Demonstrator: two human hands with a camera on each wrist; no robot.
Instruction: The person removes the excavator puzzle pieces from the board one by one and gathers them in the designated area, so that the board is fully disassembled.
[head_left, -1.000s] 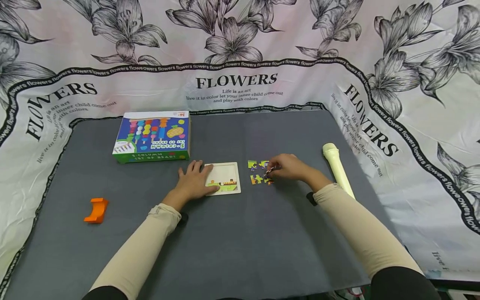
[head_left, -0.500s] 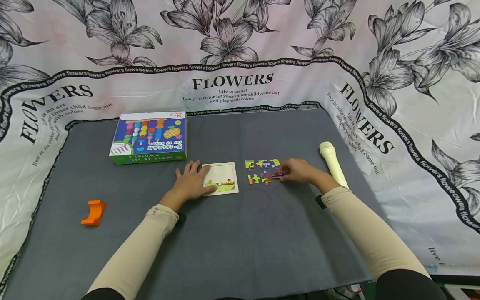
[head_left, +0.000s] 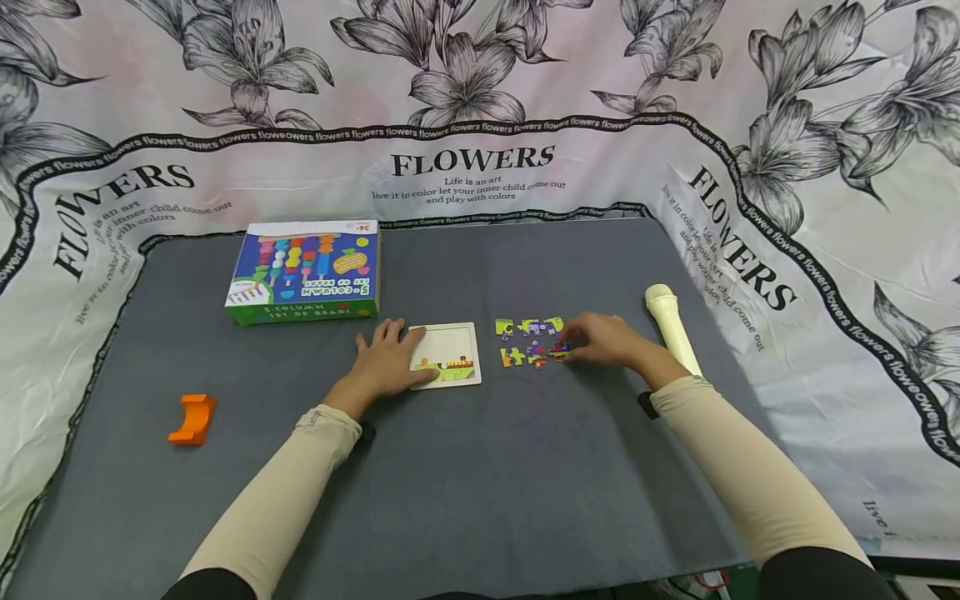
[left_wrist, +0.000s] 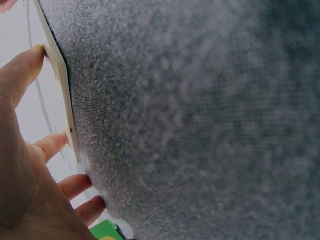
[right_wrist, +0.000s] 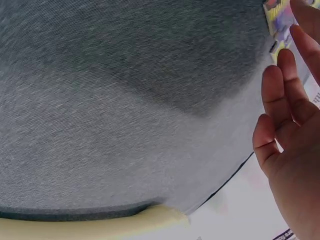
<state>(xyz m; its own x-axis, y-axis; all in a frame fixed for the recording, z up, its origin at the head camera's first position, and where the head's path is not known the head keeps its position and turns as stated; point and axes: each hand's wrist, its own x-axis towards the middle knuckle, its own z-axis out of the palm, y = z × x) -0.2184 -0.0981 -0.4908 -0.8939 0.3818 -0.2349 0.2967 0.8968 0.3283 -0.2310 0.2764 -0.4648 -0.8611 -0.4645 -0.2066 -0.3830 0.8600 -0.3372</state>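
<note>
My left hand (head_left: 382, 364) rests with spread fingers on a shallow wooden puzzle tray (head_left: 444, 340), its thumb over the lower part. Along the tray's bottom lie fitted picture pieces in green and orange. In the left wrist view, fingertips touch the tray's pale rim (left_wrist: 62, 75). To the tray's right, several loose jigsaw pieces (head_left: 513, 357) lie in two rows. My right hand (head_left: 606, 340) has its thumb and forefinger at the lower right puzzle piece (head_left: 558, 351), apparently pinching its edge; the fingertips partly hide it. In the right wrist view, the other fingers curl loosely.
A blue and green toy box (head_left: 303, 271) stands at the back left. An orange curved block (head_left: 193, 419) lies at the left. Beyond my right hand lies a pale yellow rod with a rounded head (head_left: 667, 321). Flowered cloth (head_left: 480, 196) borders the grey tabletop (head_left: 480, 483).
One second ago my right hand held a puzzle piece above the others. It has moved right and set that piece at the lower row's end. My left hand has stayed on the tray.
</note>
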